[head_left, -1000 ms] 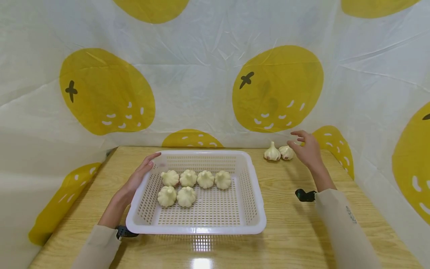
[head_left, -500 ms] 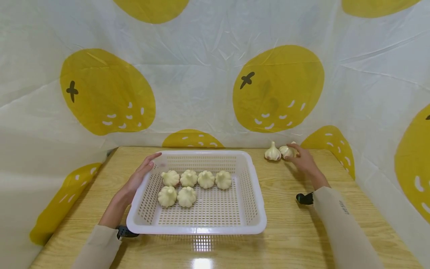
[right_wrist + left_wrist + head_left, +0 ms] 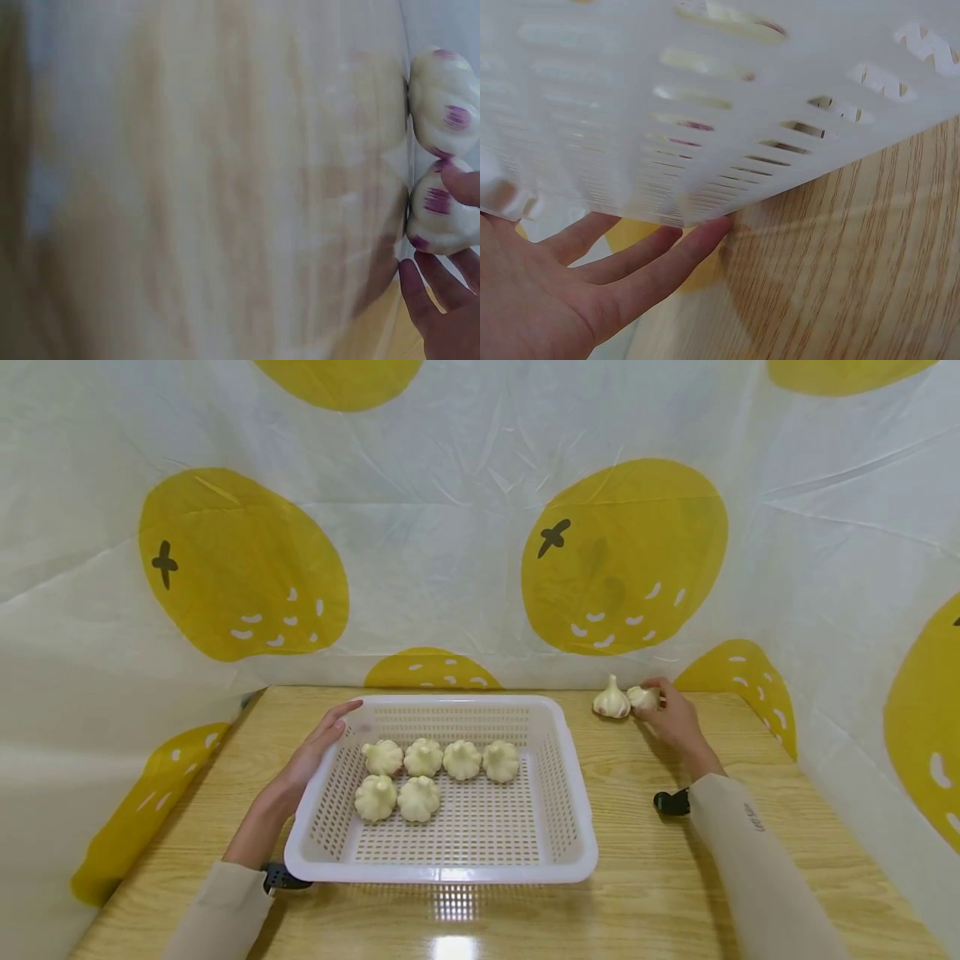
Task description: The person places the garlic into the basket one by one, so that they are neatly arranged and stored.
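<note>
A white plastic basket (image 3: 441, 872) with slotted walls stands on the table, several garlic bulbs (image 3: 419, 799) inside it in two rows. My left hand (image 3: 303, 760) holds its left rim, the thumb at the top edge. In the left wrist view, the fingers (image 3: 660, 277) lie along the outer wall from below. At the back right, my right hand (image 3: 672, 718) pinches a garlic bulb (image 3: 439, 210) with purple streaks, thumb on one side and fingers on the other. A second garlic bulb (image 3: 611, 700) stands upright right beside it.
The wooden table (image 3: 630, 893) runs back to a white curtain (image 3: 435, 560) printed with big yellow fruits, which also hangs along both sides. Dark wrist straps show at the left wrist (image 3: 285, 877) and the right wrist (image 3: 671, 802).
My right hand has come down and slightly left onto the right-hand garlic bulb, and its thumb and fingers have closed round it. The left hand and the basket have stayed in place.
</note>
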The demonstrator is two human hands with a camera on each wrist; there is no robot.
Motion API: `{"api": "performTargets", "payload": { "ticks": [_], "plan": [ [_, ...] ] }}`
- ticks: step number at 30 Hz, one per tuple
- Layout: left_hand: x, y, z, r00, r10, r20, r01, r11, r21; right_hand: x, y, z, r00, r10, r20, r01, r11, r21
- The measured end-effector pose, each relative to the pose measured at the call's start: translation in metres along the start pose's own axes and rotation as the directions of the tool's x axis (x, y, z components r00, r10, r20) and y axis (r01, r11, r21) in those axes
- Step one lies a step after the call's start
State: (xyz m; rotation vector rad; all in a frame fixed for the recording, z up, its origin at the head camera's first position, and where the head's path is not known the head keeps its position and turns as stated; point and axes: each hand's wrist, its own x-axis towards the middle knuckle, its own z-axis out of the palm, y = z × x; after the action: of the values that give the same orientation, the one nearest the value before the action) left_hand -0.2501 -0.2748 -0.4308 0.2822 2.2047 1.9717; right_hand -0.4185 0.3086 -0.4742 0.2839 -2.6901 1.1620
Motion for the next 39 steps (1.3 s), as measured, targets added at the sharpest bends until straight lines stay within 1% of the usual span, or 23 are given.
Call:
{"api": "performTargets", "payload": {
  "ticks": [3, 6, 14, 20, 28, 31, 34, 39],
  "plan": [
    [0.0, 0.0, 0.001, 1.0, -0.001, -0.002, 0.001, 1.0, -0.001, -0.001, 0.002, 0.003, 0.999, -0.016, -0.04, 0.015, 1.0, -0.022],
    [0.0, 0.001, 0.001, 1.0, -0.002, -0.001, 0.002, 1.0, -0.005, 0.0, 0.005, 0.004, 0.998, -0.025, -0.058, 0.023, 0.999, -0.03],
    [0.001, -0.001, 0.0, 1.0, 0.001, 0.003, -0.001, 1.0, -0.01, -0.004, 0.008, 0.0, 0.998, 0.017, -0.064, -0.019, 1.0, -0.019],
    [0.0, -0.001, -0.002, 1.0, 0.0, 0.005, 0.0, 1.0, -0.015, -0.009, 0.005, -0.004, 0.998, 0.006, -0.069, -0.007, 1.0, -0.009],
    [0.001, -0.002, -0.002, 1.0, 0.008, 0.015, -0.008, 1.0, -0.013, -0.011, 0.001, -0.01, 0.998, 0.022, -0.062, -0.022, 1.0, 0.009],
    [0.001, -0.003, -0.002, 1.0, 0.009, 0.012, -0.009, 1.0, -0.012, -0.012, -0.002, -0.013, 0.998, 0.009, -0.055, -0.007, 0.999, 0.033],
    [0.001, -0.003, -0.002, 1.0, 0.01, 0.013, -0.01, 1.0, -0.01, -0.014, -0.007, -0.017, 0.998, -0.028, -0.065, 0.03, 0.999, 0.036],
    [0.001, -0.002, -0.001, 1.0, 0.016, 0.013, -0.016, 1.0, -0.001, -0.017, -0.016, -0.023, 0.993, -0.089, -0.072, 0.09, 0.996, 0.002]
  ]
}}
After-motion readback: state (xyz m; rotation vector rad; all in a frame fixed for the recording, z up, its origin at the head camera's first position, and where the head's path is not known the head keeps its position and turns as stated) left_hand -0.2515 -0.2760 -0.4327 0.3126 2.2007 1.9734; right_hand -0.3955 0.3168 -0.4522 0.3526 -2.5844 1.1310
